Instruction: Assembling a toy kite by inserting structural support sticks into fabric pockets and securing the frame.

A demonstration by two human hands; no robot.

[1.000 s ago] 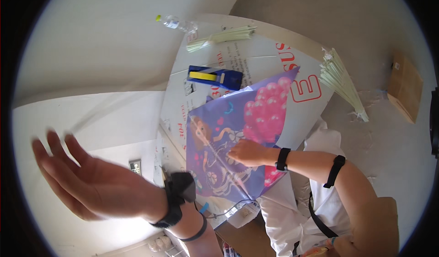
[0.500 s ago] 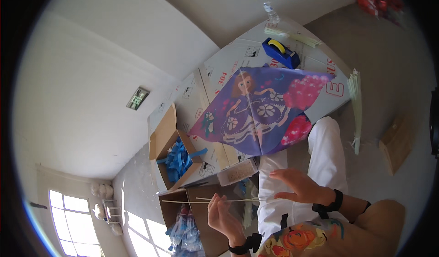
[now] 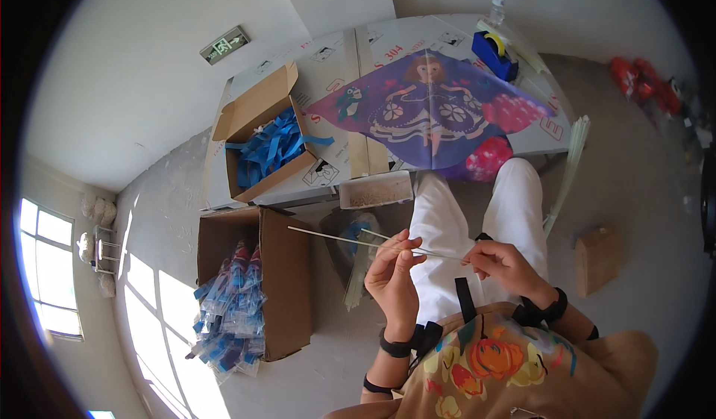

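Two thin pale rods [image 3: 324, 235] reach sideways across my lap. My left hand [image 3: 394, 279] pinches them between thumb and fingers, with their free ends sticking out to the left. At their other end my right hand [image 3: 506, 268] is closed, fingertips gripping the rods. Beyond my knees, a purple diamond-shaped kite [image 3: 403, 117] lies spread on the table, printed with a cartoon figure in a gown and with pink patches at its right and near edges.
The table [image 3: 291, 184] holds an open carton [image 3: 257, 94] of blue strips, a blue tape dispenser [image 3: 494, 59] and a bottle [image 3: 497, 7]. A small tray [image 3: 377, 190] hangs at its near edge. Left below stands a cardboard box [image 3: 287, 285] with bagged items; more rods [image 3: 568, 173] lean at right.
My right hand was open, fingers spread, and now closes on the rods' end. Both hands have come closer together in front of my lap. The view has turned.
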